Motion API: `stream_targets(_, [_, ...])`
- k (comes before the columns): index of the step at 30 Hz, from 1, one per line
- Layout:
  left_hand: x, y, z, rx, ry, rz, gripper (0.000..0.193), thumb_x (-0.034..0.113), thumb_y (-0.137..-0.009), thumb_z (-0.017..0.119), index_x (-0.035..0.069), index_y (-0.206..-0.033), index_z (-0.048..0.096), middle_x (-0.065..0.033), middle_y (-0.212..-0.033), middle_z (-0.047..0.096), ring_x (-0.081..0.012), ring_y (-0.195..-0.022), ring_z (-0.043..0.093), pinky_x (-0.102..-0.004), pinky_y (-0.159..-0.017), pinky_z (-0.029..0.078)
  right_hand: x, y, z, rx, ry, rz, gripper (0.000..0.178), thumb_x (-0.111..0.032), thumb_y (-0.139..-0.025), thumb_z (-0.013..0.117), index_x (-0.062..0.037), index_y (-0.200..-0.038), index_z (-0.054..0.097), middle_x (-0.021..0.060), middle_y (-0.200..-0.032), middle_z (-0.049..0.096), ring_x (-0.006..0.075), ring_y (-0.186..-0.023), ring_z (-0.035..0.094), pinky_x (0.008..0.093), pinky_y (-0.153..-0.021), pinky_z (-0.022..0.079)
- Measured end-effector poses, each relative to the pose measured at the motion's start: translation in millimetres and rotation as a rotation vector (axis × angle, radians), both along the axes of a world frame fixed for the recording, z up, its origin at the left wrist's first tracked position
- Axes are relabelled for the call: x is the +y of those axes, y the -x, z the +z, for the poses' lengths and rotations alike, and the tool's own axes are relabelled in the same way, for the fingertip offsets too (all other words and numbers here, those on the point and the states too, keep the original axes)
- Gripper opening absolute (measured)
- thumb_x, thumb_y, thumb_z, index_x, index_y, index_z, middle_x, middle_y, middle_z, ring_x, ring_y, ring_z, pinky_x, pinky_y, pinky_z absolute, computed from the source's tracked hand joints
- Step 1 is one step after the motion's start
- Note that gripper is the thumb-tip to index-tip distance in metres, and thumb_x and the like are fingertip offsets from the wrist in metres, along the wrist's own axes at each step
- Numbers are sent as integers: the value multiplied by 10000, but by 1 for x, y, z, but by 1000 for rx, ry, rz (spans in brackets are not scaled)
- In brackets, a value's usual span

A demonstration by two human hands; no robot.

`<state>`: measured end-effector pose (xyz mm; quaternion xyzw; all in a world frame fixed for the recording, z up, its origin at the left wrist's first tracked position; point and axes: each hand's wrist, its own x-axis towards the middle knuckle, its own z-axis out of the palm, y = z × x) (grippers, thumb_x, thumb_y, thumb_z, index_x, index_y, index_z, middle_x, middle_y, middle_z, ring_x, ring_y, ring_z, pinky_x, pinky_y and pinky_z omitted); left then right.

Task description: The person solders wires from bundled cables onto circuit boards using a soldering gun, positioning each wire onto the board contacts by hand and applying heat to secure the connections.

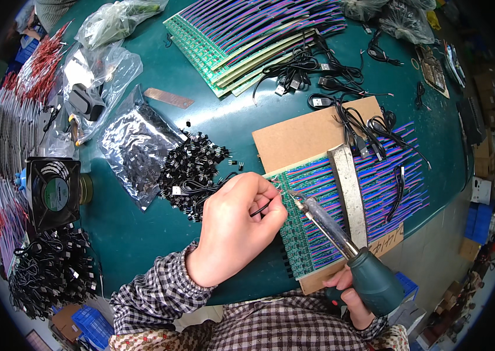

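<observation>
My left hand [233, 225] is closed in a pinch on a black USB cable [261, 209], its fingertips at the upper left edge of a green circuit board panel [295, 237]. Thin bare-ended wires show near those fingertips. My right hand [354, 301], partly hidden, grips a soldering gun [376, 284] with a dark green handle. The gun's tip meets or nearly meets the wires at the board's edge; contact is too small to tell. Rows of blue, red and black wires run right from the panel, under a metal bar [348, 193]. Cardboard [314, 128] lies beneath.
Small black connectors [194, 169] are heaped left of my left hand, beside a silvery plastic bag [136, 140]. A fan [54, 194] and bundled cables [54, 269] stand at the left edge. More wired panels [194, 55] and loose USB cables [297, 70] lie at the back.
</observation>
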<state>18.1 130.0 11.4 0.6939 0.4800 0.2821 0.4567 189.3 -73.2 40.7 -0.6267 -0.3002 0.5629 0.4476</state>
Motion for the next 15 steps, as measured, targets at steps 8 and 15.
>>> stream_targets(8, [0, 0, -1, 8, -25, 8, 108, -5, -755, 712, -19, -777, 607, -21, -690, 603, -21, -602, 547, -168, -543, 457, 2, 6, 3, 13, 15, -70, 459, -211, -866, 630, 102, -1149, 448, 152, -916, 570, 276, -873, 606, 459, -857, 527])
stream_targets(15, [-2, -2, -3, 26, -54, 10, 120, -8, -754, 714, -19, -762, 595, -18, -692, 595, -16, -592, 535, -163, -532, 453, -6, 7, -4, 68, 38, -153, 488, -164, -857, 631, 97, -1198, 402, 102, -844, 518, 250, -837, 578, 495, -858, 531])
